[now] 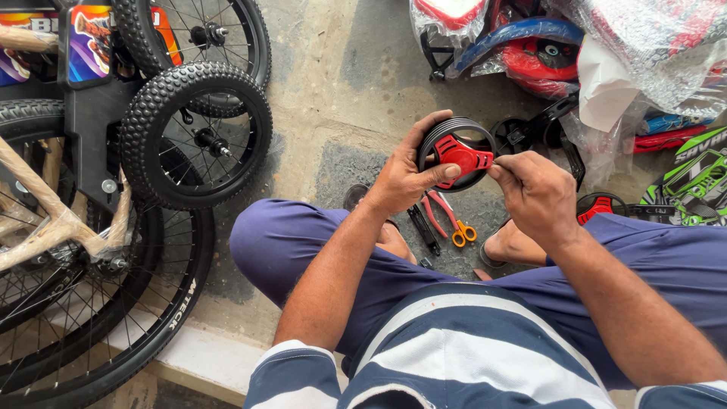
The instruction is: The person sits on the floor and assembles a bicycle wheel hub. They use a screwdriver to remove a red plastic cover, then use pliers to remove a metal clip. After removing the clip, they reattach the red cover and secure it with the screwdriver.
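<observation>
A person in a striped shirt and blue trousers squats on a concrete floor (333,83), both hands raised over the knees around a small black training wheel with a red hub (457,154). The left hand (400,178) grips the wheel by its rim, thumb laid across the red centre; the right hand (535,191) pinches the red piece at the hub's edge between fingertips. Held in the air with no support beneath, the wheel could slip from the grip and drop, or the pinched piece could snap loose and roll off among the clutter. Below the hands, red-handled pliers (447,218) lie near a bare foot, a likely thing to kick. To the left stand knobbly-tyred bicycle wheels (195,136); beyond, plastic-wrapped bicycle parts (636,53) crowd the floor
</observation>
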